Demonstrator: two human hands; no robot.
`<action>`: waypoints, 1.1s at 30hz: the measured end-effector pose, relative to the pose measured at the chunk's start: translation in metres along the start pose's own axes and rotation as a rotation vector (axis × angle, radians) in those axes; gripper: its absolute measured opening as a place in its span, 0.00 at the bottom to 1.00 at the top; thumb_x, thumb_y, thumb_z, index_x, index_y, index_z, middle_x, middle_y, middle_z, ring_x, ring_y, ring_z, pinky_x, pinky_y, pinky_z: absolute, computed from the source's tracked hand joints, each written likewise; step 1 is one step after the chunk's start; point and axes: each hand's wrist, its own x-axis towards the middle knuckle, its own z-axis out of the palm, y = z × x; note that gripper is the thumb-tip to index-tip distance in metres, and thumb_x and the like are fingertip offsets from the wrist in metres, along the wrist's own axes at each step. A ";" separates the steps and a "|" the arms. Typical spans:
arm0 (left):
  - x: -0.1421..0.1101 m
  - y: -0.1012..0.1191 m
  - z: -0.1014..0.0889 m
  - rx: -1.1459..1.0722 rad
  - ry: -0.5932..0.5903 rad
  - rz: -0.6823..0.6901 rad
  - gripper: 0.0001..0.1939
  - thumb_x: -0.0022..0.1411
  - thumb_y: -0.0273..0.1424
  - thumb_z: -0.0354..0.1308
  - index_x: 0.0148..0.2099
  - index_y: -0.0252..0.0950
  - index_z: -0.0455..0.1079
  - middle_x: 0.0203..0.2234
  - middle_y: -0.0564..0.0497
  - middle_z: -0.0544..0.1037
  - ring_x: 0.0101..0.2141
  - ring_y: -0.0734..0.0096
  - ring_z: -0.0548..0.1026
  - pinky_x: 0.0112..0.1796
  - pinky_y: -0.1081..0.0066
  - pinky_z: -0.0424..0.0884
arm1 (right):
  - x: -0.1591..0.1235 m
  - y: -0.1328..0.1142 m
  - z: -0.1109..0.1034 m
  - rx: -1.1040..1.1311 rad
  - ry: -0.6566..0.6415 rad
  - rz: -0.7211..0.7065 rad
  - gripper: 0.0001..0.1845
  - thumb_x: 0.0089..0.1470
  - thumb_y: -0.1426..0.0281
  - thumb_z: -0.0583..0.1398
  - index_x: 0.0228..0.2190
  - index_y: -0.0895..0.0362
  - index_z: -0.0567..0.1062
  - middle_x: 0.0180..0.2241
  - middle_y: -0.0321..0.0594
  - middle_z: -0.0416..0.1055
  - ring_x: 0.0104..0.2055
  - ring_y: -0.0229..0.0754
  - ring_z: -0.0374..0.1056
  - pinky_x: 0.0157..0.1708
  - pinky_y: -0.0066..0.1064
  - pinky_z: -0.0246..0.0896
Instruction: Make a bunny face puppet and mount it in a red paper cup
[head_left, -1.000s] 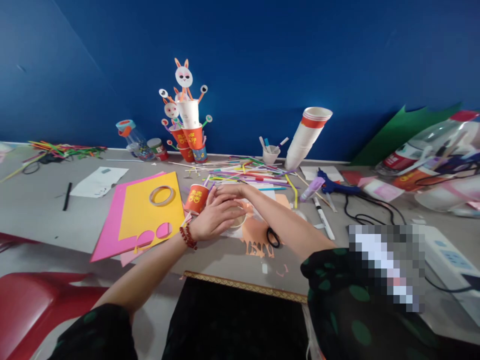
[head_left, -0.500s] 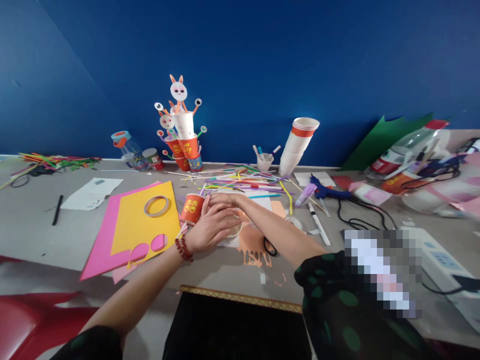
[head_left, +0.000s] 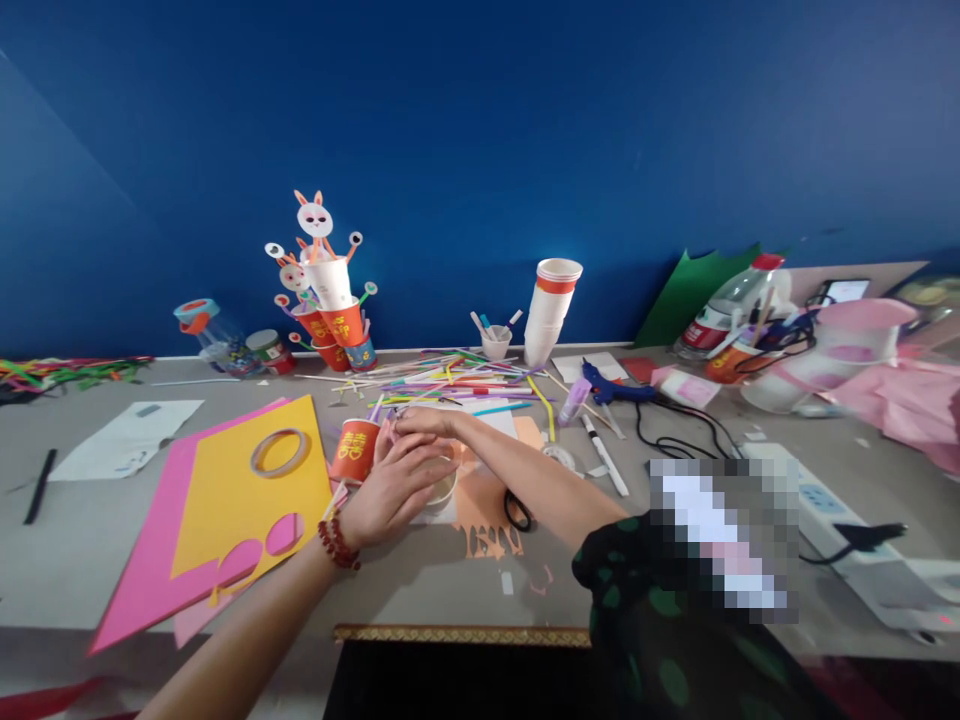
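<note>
A red paper cup [head_left: 355, 452] with gold characters leans slightly beside my hands, and a purple straw [head_left: 377, 407] shows at its top. My left hand [head_left: 397, 488], with a red bead bracelet [head_left: 337, 540] at its wrist, is against the cup's right side. Its thumb is up by the cup and its other fingers stretch to the right. My right hand [head_left: 426, 424] reaches across, its bent fingertips meeting the left thumb; what they pinch is hidden. Under the left fingers a pale round rim [head_left: 448, 488] shows in part. Cut orange paper [head_left: 484, 505] lies beneath my right forearm.
Yellow card [head_left: 225, 490] and pink card [head_left: 142, 550] lie left, with a tape roll [head_left: 279, 453] on top. Straws [head_left: 465, 380] lie behind my hands. Stacked rabbit cups [head_left: 328, 290] and white cups [head_left: 551, 315] stand behind. A blue glue gun [head_left: 611, 385] with cord lies right.
The view has turned right and tipped up, so the table things sit further left and lower. My hands keep almost the same hold beside the red cup.
</note>
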 end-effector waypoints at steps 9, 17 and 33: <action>-0.004 -0.010 0.011 0.103 0.033 0.000 0.21 0.70 0.32 0.46 0.63 0.47 0.64 0.58 0.50 0.70 0.63 0.53 0.55 0.64 0.44 0.31 | -0.028 0.008 -0.004 0.153 0.040 0.177 0.17 0.63 0.65 0.60 0.51 0.58 0.70 0.51 0.45 0.69 0.47 0.47 0.70 0.45 0.44 0.70; -0.005 -0.010 0.012 0.136 0.038 -0.011 0.23 0.69 0.31 0.47 0.63 0.50 0.62 0.57 0.52 0.70 0.63 0.54 0.57 0.63 0.43 0.28 | -0.055 0.006 -0.007 0.299 0.140 0.133 0.14 0.62 0.71 0.53 0.28 0.62 0.73 0.20 0.34 0.71 0.17 0.31 0.63 0.18 0.21 0.58; -0.004 -0.004 0.006 0.123 0.033 -0.023 0.24 0.68 0.29 0.47 0.64 0.50 0.61 0.58 0.52 0.70 0.62 0.55 0.58 0.64 0.44 0.32 | -0.104 0.004 0.005 0.419 0.339 -0.033 0.09 0.47 0.74 0.52 0.23 0.59 0.72 0.12 0.30 0.65 0.12 0.30 0.54 0.13 0.21 0.45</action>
